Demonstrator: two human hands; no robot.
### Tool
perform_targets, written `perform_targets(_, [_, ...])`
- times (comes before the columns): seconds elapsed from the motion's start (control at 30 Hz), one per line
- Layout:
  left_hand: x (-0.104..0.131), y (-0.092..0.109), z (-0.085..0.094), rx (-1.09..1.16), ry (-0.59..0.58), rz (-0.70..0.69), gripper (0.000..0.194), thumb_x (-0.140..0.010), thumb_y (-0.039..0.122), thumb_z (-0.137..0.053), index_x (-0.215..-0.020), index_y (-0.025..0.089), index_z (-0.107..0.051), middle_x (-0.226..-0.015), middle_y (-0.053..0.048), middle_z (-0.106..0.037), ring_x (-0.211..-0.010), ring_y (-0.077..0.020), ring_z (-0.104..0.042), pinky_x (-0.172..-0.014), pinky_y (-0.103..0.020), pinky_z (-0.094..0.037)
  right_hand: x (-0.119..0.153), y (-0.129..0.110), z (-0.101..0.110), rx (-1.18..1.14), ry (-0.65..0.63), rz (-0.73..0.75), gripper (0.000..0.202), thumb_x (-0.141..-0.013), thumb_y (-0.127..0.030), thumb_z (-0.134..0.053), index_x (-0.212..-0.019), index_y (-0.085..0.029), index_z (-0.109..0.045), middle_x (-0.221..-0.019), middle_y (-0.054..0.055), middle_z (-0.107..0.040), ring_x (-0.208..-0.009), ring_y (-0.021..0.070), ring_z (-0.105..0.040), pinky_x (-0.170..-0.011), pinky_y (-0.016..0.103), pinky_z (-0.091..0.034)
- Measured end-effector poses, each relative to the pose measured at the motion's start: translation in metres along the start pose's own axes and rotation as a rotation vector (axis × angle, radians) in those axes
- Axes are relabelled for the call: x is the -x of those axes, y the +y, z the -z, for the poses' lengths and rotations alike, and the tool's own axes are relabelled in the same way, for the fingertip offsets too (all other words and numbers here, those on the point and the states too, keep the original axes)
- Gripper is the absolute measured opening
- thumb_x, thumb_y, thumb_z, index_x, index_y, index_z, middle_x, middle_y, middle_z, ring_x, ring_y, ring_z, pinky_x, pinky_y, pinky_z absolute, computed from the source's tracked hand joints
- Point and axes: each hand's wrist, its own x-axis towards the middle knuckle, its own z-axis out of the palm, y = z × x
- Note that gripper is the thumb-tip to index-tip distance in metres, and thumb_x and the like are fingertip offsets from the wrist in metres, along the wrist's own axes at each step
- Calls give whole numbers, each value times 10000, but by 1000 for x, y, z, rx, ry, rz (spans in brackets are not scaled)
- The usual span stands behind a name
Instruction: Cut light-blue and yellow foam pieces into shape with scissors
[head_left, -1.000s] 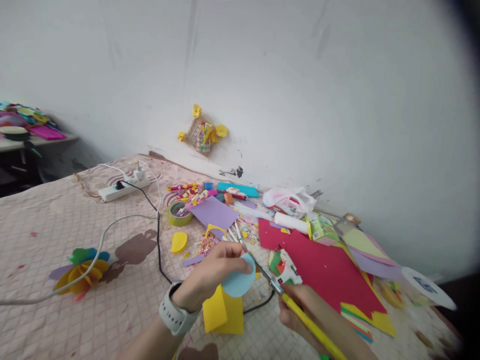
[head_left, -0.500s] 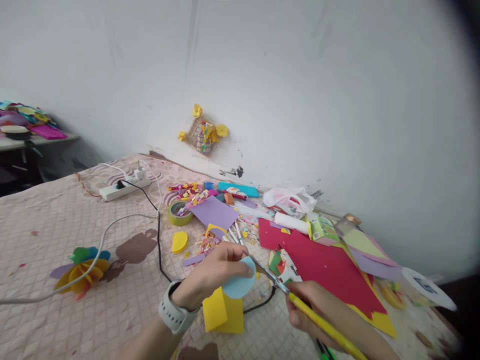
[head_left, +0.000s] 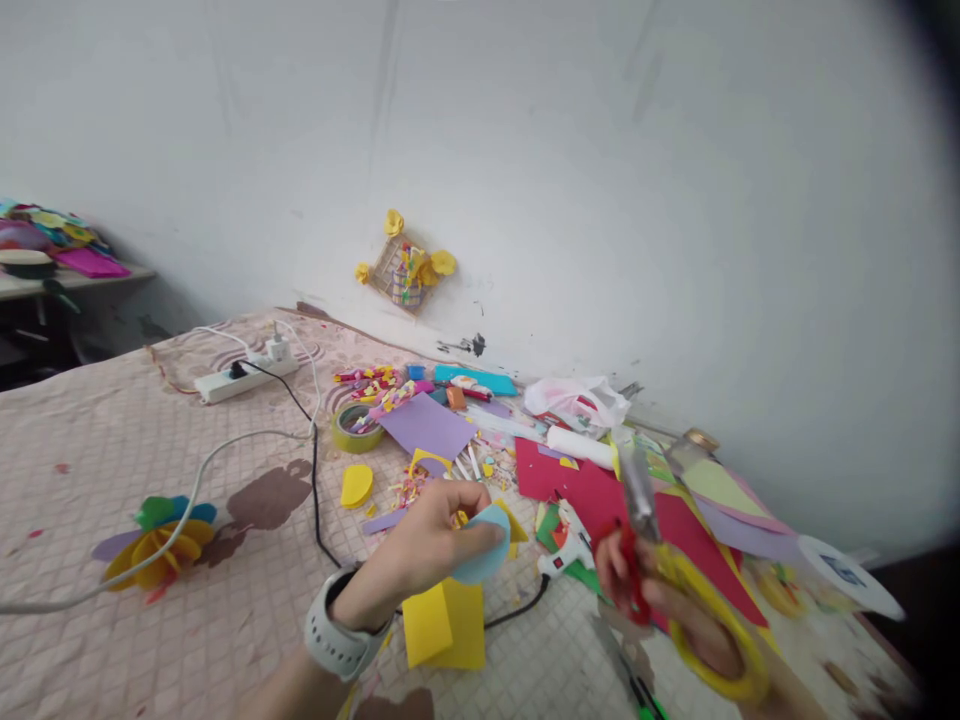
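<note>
My left hand (head_left: 435, 530), with a pale watch (head_left: 341, 625) on its wrist, pinches a round piece of light blue paper (head_left: 486, 568) between thumb and fingers. Over the right part of the table, my right hand (head_left: 697, 615) grips scissors (head_left: 639, 490) with one red and one yellow handle. Their blades point up and away, blurred by motion and apart from the blue paper. Folded yellow paper (head_left: 442, 625) lies below my left hand. Between the hands rests a white glue gun (head_left: 574, 545) with a black cord.
A cutter with a green end (head_left: 634, 680) lies near the front. Red sheets (head_left: 705, 540) cover the right side. To the left stand a colourful paper flower (head_left: 157, 540), crossing cables and a power strip (head_left: 244, 378). Tape (head_left: 356, 428) and purple paper (head_left: 427, 430) lie farther back.
My right hand has drawn the scissors away from the blue paper, to the right, and turned the blades upward. My left hand stays nearly in place, still holding the paper.
</note>
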Motion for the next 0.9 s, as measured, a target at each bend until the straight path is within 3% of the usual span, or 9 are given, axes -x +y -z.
perform_targets(0.03, [0, 0, -1, -51, -3, -14, 188, -724, 232, -584, -580, 161, -485, -560, 32, -466, -521, -97, -436, -492, -204, -360, -6, -5, -3, -73, 40, 57, 558, -695, -802, -319, -691, -244, -351, -746, 41, -525, -641, 193, -516, -552, 304, -442])
perform_targets(0.13, [1, -2, -6, -219, -11, -76, 171, -748, 221, -558, -596, 159, -511, -583, 25, -492, -580, -113, -462, -562, -221, -375, -27, -28, -18, -392, 34, 198, 335, -759, -463, -610, -777, -245, -357, -916, 59, -566, -761, 203, -535, -667, 330, -444])
perform_targets(0.3, [3, -4, -9, -478, 46, -179, 214, -751, 230, -574, -563, 167, -493, -603, 19, -526, -667, -138, -487, -673, -250, -371, -44, -62, -37, -349, -104, 229, 237, -718, -155, -642, -811, -228, -437, -792, -22, -524, -692, 144, -493, -626, 263, -404])
perform_targets(0.43, [4, -6, -9, -521, 25, -217, 165, -750, 234, -583, -607, 167, -535, -656, 12, -570, -712, -148, -509, -741, -265, -375, -46, -66, -39, -317, -152, 184, 150, -730, -155, -617, -780, -205, -485, -726, -38, -466, -635, 129, -442, -572, 248, -374])
perform_targets(0.57, [3, -7, -8, -483, -19, -224, 135, -756, 217, -575, -631, 165, -570, -666, 13, -586, -704, -142, -518, -726, -251, -386, -47, -59, -40, -353, -128, 204, 95, -754, -183, -611, -766, -208, -519, -728, -29, -479, -668, 150, -469, -627, 266, -405])
perform_targets(0.8, [-2, -3, -4, -213, -19, -144, 223, -787, 333, -590, -680, 137, -604, -651, -2, -578, -612, -117, -497, -575, -212, -392, -50, -49, -50, -413, -11, 225, 117, -752, -165, -597, -797, -215, -502, -752, -30, -481, -667, 140, -471, -604, 247, -408])
perform_targets(0.9, [-2, -2, -2, -73, -29, -102, 251, -778, 352, -605, -666, 128, -602, -620, -4, -567, -566, -105, -484, -526, -202, -386, -51, -51, -50, -457, -24, 245, 138, -755, -226, -627, -788, -212, -494, -719, -41, -455, -627, 128, -443, -571, 239, -385])
